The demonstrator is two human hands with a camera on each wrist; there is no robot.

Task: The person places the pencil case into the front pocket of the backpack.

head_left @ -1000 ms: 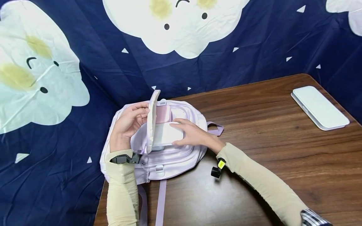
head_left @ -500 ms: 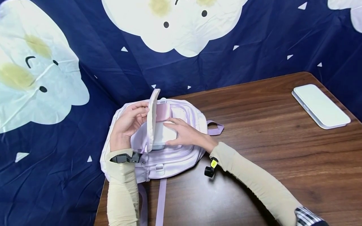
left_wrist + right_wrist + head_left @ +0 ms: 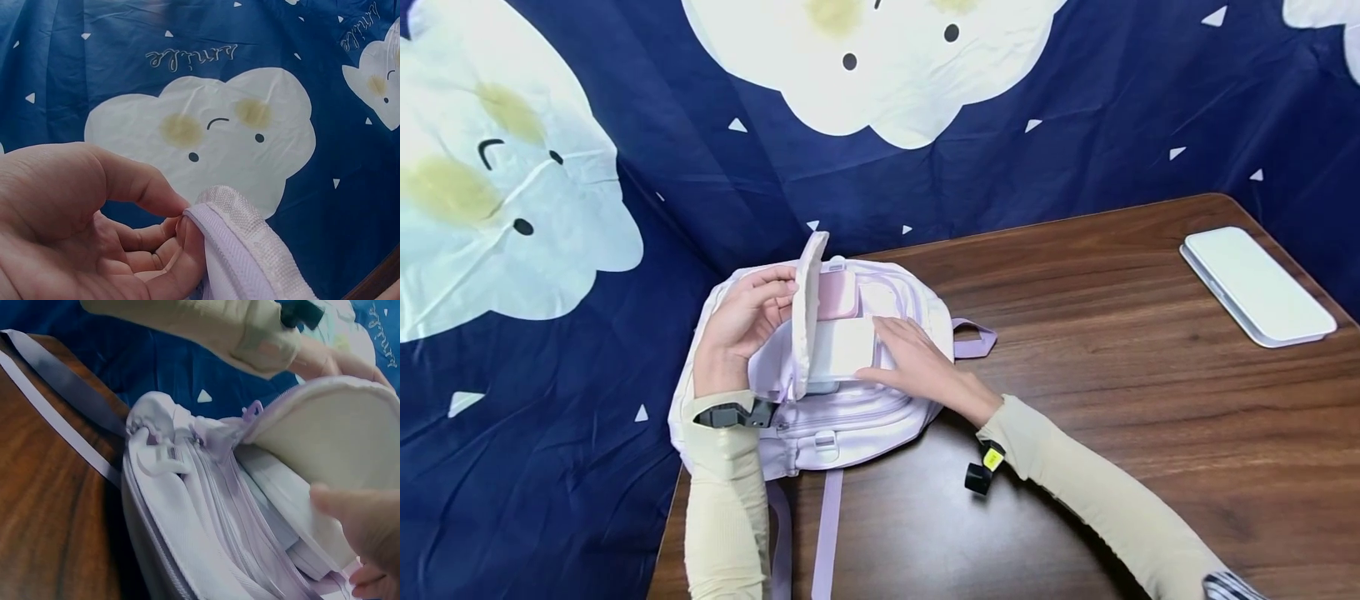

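A pale lilac backpack (image 3: 865,446) lies on the table with its front pocket unzipped. My left hand (image 3: 747,321) pinches the edge of the raised pocket flap (image 3: 806,321) between thumb and fingertips; the left wrist view shows that hold on the zip edge (image 3: 228,253) close up. Inside the pocket lies a flat white box (image 3: 844,348), its left part hidden by the flap. Against the box's right end my right hand (image 3: 917,362) rests, fingers fairly straight, thumb near its lower corner. Beyond the box sits a pink rounded case (image 3: 837,294).
A light blue thing (image 3: 822,387) shows under the white box. Far right on the wooden table (image 3: 1075,333) stands a long white case (image 3: 1258,286). Purple straps (image 3: 829,533) hang toward the near edge. A blue cloth with clouds (image 3: 1000,183) covers the back and left.
The white box has slid left, deeper under the flap, pushed by my right hand. That hand has since drawn back slightly to the right, off the box's top. My left hand keeps its place.
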